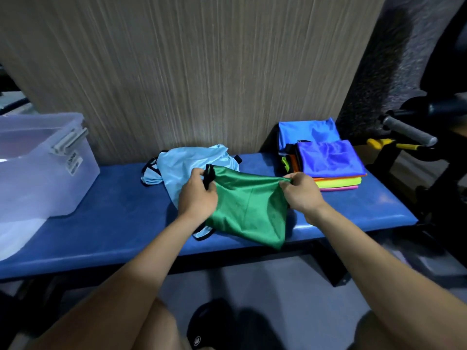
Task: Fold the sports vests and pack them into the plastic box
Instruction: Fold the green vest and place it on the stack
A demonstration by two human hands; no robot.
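Note:
A green sports vest (249, 208) with black trim hangs between my hands over the middle of the blue padded bench (113, 223). My left hand (198, 195) grips its black-edged left end, and my right hand (302, 193) pinches its right corner. Under and behind it lies a crumpled light blue vest (187, 160). To the right sits a stack of folded vests (331, 160), a blue-violet one on top, with orange, yellow and pink ones below. The clear plastic box (38, 168) stands on the bench at the left, its latch up.
A wood-grain wall panel (189, 72) rises right behind the bench. Another folded blue vest (308, 128) lies behind the stack. Black gym equipment with a grey handle (409, 133) and yellow parts stands at the right. My knees and a black shoe (209, 324) are below the bench's front edge.

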